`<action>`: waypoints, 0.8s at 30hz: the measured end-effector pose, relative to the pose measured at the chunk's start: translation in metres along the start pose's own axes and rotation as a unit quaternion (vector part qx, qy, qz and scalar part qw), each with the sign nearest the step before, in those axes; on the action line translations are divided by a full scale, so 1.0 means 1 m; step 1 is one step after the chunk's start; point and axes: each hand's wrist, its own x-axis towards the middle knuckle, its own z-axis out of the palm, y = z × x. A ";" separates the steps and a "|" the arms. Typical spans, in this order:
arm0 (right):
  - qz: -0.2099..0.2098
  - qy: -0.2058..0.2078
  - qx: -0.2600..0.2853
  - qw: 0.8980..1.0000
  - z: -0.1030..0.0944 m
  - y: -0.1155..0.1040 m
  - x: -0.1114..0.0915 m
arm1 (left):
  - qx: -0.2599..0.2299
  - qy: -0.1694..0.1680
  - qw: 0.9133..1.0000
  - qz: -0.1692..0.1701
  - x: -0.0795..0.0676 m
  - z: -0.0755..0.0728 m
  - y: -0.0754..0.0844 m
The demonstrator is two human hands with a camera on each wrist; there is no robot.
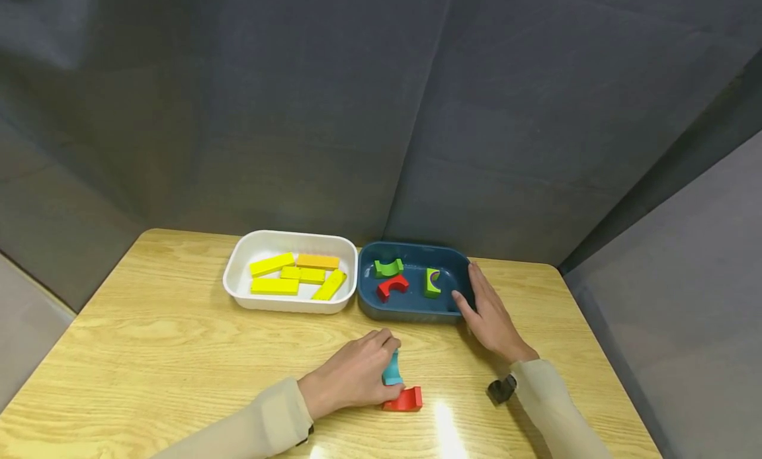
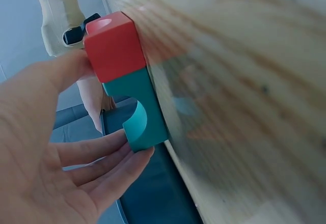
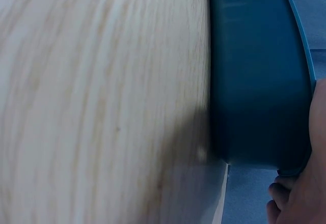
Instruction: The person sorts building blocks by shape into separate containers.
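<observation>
My left hand (image 1: 357,374) holds a teal arch block (image 1: 393,372) and a red arch block (image 1: 409,399) on the table. In the left wrist view the thumb lies on the red block's end, fingertips against the teal block's far end, and the two blocks touch. My right hand (image 1: 495,319) grips the right end of the dark blue tray (image 1: 411,315), thumb over the rim and fingers along the outside. Inside that tray lie a green arch block (image 1: 389,269), a red arch block (image 1: 391,288) and a yellow-green block with a purple curve (image 1: 429,288).
A white tray (image 1: 286,304) stands directly left of the blue one, holding several yellow bars (image 1: 274,286) and an orange bar (image 1: 318,261). The wooden table (image 1: 178,366) ends at a dark curtain (image 1: 309,115) behind the trays. A grey panel (image 1: 684,267) stands at right.
</observation>
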 end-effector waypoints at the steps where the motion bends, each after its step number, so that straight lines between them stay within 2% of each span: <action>1: 0.001 0.000 -0.001 1.000 0.000 0.000 0.000 | -0.002 0.001 1.000 0.000 0.000 0.000 0.000; 24: 0.001 0.002 -0.006 1.000 0.001 0.000 0.001 | -0.022 0.025 0.999 -0.004 -0.001 -0.011 -0.006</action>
